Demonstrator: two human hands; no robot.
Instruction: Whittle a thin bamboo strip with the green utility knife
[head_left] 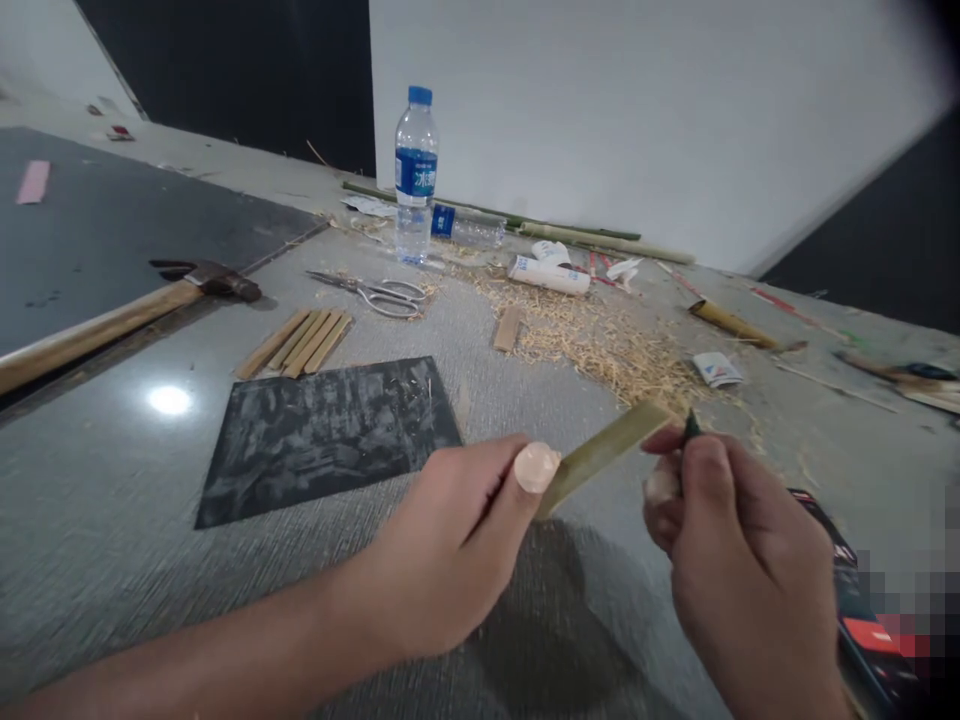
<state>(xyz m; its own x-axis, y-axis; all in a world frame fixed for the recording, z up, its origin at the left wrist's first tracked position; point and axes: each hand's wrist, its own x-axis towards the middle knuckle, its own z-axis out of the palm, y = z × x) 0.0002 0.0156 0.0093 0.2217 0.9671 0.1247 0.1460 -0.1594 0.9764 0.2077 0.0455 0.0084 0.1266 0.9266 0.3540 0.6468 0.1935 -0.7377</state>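
Observation:
My left hand [472,530], its thumb tip covered by something pale, is closed round one end of a flat bamboo strip [611,448]. The strip slants up to the right, above the floor. Close to its far end, my right hand [742,540] is closed on a small dark pointed thing [691,424]; most of it is hidden in the fingers, so its kind does not show. A pale covering also wraps one of the right fingers. Left of my hands lies a black sheet [330,435] with whitish smears, and several cut bamboo strips [304,342] are lined up at its far edge.
A hammer [112,325] lies at the left, with scissors [375,292] beyond the strips. A water bottle [415,180] stands upright; another bottle [472,228] lies behind it. Shavings [607,345] cover the floor ahead, around a small wooden piece [508,328] and a white roll [549,275].

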